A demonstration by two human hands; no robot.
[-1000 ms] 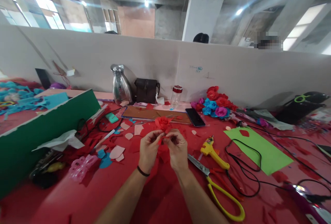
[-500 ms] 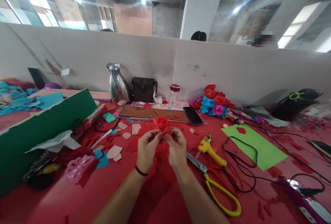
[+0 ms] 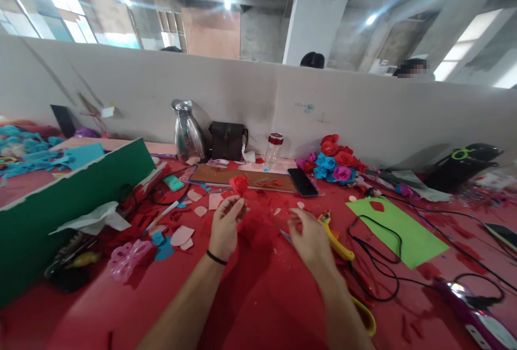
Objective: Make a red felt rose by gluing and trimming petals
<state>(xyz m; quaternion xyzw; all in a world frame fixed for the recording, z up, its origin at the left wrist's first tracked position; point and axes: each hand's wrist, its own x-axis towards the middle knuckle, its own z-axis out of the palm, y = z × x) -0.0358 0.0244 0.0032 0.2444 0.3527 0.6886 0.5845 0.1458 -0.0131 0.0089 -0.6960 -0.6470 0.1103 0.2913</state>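
A red paper rose (image 3: 239, 183) is pinched in my left hand (image 3: 226, 227), held upright above the red table. My right hand (image 3: 309, 234) is apart from it, over the scissors (image 3: 367, 315), with its fingers partly spread and nothing visible between them. It covers much of the scissors; a blade tip and part of the yellow handle show. Just right of that hand lies a yellow glue gun (image 3: 338, 243).
Behind stand a steel jug (image 3: 189, 133), a dark bag (image 3: 227, 141), a glass jar (image 3: 273, 153) and a pile of paper flowers (image 3: 333, 160). A phone (image 3: 302, 182) lies mid-table. Green paper (image 3: 399, 231) and black cable are at right, a green board (image 3: 81, 215) at left.
My right hand has let go of the rose and moved right, over the scissors. My left hand still holds the rose, now slightly further left.
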